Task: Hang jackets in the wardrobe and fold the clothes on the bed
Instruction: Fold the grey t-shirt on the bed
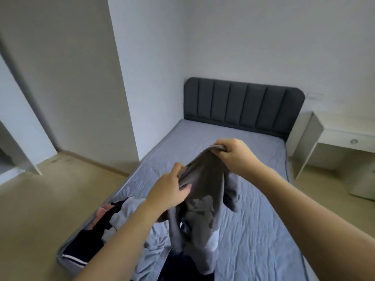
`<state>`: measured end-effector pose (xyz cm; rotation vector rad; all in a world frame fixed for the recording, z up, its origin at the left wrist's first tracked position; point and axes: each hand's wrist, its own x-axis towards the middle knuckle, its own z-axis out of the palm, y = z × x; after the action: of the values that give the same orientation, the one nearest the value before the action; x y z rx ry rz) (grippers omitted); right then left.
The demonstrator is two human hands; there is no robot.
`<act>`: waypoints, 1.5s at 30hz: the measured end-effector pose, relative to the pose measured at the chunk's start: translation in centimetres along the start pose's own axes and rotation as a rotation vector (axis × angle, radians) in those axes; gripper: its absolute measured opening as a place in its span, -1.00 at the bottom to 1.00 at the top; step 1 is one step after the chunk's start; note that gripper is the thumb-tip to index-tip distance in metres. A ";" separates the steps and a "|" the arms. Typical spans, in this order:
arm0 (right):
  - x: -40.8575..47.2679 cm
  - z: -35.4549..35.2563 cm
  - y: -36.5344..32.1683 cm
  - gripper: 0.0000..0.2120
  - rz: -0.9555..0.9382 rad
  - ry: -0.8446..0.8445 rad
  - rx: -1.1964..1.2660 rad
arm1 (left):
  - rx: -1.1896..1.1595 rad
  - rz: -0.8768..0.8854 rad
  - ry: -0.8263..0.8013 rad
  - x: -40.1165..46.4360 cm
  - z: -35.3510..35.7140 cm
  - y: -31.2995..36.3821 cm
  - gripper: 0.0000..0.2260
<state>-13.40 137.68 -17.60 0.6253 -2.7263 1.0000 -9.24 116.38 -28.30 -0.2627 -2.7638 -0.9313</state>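
While both hands gripped the grey garment [205, 191] above the bed [253, 209], the left hand [172, 191] pinching lower and the right hand [233, 153] clutching the top edge, spreading them apart seemed wise, finding seams before laying it flat

White walls [263, 37], beige floor [40, 199], white desk [343, 136] beside padded headboard [243, 102].

Bed [253, 199] surface open toward headboard [243, 102]; clothes pile [97, 224] blocks near-left corner; desk [341, 130] crowds right side.
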 end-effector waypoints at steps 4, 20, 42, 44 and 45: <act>-4.5 -4.7 4.7 -0.76 0.101 0.216 0.240 | 0.225 -0.269 -0.011 -2.6 3.8 3.3 -0.89; -14.9 -18.1 28.7 -0.33 0.477 0.475 -0.429 | -0.398 -0.424 -1.054 -3.0 9.8 27.6 -0.53; -14.2 42.6 84.2 -0.38 0.103 -0.550 -0.532 | 0.554 -0.648 -0.391 -1.3 85.1 -17.6 -0.43; -16.9 45.5 87.5 -0.36 0.058 -0.421 -0.535 | 0.612 -0.582 -0.228 -3.0 87.4 -19.6 -0.43; -17.1 46.4 88.0 -0.37 0.050 -0.358 -0.516 | 0.623 -0.549 -0.187 -3.2 87.7 -20.1 -0.43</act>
<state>-37.62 173.62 -108.81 0.6894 -3.1322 0.1675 -23.45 154.03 -108.83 0.5579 -3.1826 -0.0793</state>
